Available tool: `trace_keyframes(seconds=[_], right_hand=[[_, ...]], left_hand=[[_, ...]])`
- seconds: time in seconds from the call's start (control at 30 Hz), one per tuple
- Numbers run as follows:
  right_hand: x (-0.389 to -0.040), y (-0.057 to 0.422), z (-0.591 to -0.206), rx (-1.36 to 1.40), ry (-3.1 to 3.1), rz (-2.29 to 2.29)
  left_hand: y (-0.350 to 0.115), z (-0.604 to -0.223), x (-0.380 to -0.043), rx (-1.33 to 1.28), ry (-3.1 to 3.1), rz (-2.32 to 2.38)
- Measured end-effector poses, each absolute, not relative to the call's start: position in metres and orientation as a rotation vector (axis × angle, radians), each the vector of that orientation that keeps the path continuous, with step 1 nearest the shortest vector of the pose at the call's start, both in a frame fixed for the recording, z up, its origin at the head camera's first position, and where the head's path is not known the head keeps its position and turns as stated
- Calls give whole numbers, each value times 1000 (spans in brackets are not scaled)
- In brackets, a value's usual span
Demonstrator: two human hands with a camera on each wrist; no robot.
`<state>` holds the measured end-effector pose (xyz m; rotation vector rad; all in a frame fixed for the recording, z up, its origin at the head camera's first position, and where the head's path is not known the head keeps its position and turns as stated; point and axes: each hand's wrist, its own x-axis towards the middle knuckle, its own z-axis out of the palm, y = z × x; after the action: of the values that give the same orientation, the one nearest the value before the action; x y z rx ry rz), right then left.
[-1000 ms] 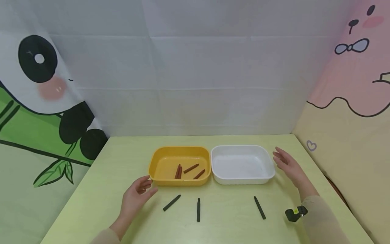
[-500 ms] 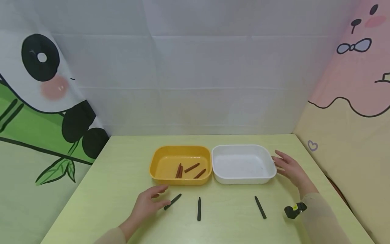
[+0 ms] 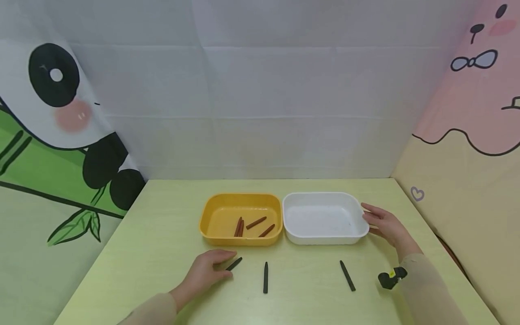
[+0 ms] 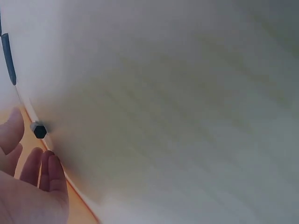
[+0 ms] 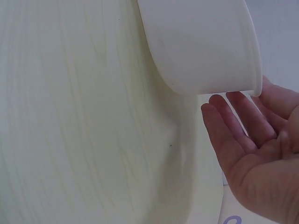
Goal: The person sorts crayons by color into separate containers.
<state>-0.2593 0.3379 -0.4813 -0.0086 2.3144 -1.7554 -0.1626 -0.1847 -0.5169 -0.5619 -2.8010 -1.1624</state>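
My left hand (image 3: 201, 274) is low over the table, thumb and fingers spread on either side of a black crayon (image 3: 234, 263). In the left wrist view a gap shows between the fingers and that crayon's six-sided end (image 4: 40, 131). My right hand (image 3: 391, 228) is at the right end of a white tray (image 3: 325, 240), its extended fingers at or against the outer wall. The right wrist view shows those fingers (image 5: 250, 116) loosely bent just below the tray rim. A yellow tray (image 3: 239, 242) to the left holds several brown crayons (image 3: 256, 222).
Two more black crayons lie on the table: one (image 3: 266, 277) in front of the yellow tray, another (image 3: 347, 275) in front of the white tray. The trays stand side by side. A white cloth wall (image 3: 264, 113) closes off the back; printed cloths flank both sides.
My left hand has moved from the yellow tray's left corner down and right to the nearest black crayon. My right hand has come closer to the white tray's right end.
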Motion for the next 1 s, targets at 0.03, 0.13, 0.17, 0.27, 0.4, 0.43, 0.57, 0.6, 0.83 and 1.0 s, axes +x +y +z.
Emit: trace_keyframes(seconds=[0.03,0.13,0.17,0.27,0.4,0.43,0.57,0.6,0.83,1.0], right_hand=[[-260,338,-482,-4,2310,-1764],[-260,338,-483,-1,2295,-1793],[-261,338,-483,-1,2293,-1801],[-261,337,-483,7,2295,-1810],[-261,336,-483,32,2307,-1803],[-261,336,-484,35,2308,-1803],[-261,335,-484,40,2305,-1813],[-261,335,-484,38,2306,-1811],[-261,334,-485,39,2333,-1772],[-260,334,-485,36,2341,-1782]], left_hand=[[-184,-517,-163,-576,-2800,-1145],[-183,-519,-166,-600,-2802,-1110],[-183,-520,-167,-612,-2800,-1099],[-182,-521,-168,-642,-2797,-1092],[-180,-523,-170,-668,-2802,-1080],[-180,-524,-170,-671,-2804,-1074],[-176,-524,-171,-680,-2807,-1063],[-174,-523,-171,-682,-2806,-1070],[-153,-505,-168,-736,-2737,-1160],[-131,-485,-170,-775,-2719,-1205]])
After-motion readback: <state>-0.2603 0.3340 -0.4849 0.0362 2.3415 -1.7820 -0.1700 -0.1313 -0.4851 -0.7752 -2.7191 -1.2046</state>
